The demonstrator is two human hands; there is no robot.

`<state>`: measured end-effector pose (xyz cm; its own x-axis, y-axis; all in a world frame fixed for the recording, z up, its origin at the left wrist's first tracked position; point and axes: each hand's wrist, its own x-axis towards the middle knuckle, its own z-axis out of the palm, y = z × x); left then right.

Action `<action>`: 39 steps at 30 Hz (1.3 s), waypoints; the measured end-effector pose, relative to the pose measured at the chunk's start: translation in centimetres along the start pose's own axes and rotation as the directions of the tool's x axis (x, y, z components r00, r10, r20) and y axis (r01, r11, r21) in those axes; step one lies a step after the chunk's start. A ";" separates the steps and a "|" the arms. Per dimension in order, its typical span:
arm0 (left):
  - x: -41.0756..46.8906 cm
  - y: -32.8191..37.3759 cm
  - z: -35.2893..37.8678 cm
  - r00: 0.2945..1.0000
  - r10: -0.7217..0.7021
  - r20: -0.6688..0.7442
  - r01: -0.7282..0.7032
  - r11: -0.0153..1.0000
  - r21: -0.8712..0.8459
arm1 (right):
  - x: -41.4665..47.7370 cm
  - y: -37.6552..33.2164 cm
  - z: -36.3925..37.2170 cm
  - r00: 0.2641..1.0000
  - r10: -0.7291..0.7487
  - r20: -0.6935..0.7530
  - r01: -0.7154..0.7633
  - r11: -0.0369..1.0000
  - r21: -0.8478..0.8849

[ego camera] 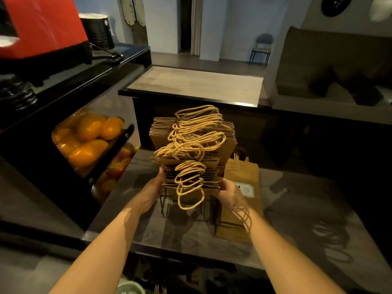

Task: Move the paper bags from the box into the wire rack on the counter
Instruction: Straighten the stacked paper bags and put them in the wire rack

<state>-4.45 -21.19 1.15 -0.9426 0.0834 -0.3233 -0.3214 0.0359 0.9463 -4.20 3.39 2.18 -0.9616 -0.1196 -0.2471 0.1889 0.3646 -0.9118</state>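
A thick bundle of folded brown paper bags (192, 143) with twisted paper handles stands on edge above the counter, handles facing me. My left hand (153, 188) grips the bundle's left side and my right hand (228, 190) grips its right side. Directly below the bundle stands a black wire rack (167, 203), partly hidden by the bags and my hands. To the right of the rack, more brown paper bags (240, 200) with a printed label stand on the counter. The box is not in view.
The dark glossy counter (297, 209) stretches to the right. At left is a display case with oranges (89, 139) and other fruit behind a perforated panel. A red machine (40, 26) sits on the upper left ledge. A raised wooden countertop (195, 83) lies beyond.
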 end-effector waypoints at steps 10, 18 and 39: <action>-1.5 -2.6 2.2 0.973 0.093 -0.211 -0.093 0.996 0.012 | 0.3 1.8 -1.5 1.000 -0.014 0.011 0.015 1.000 -0.016; -5.0 -3.2 6.9 0.906 0.006 -0.423 0.136 0.943 0.305 | 0.4 3.2 -2.9 0.992 0.107 -0.073 -0.084 0.960 0.266; -1.6 -4.4 21.2 0.961 0.212 0.178 -0.268 0.555 0.787 | -1.1 10.2 -10.3 0.927 0.252 -0.277 -0.138 0.918 0.373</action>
<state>0.33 -0.36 -2.64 -0.9579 0.2647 -0.1111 0.1456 0.7816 0.6066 -3.32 16.77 -3.45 -0.8991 0.2370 -0.3680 0.3803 0.0068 -0.9249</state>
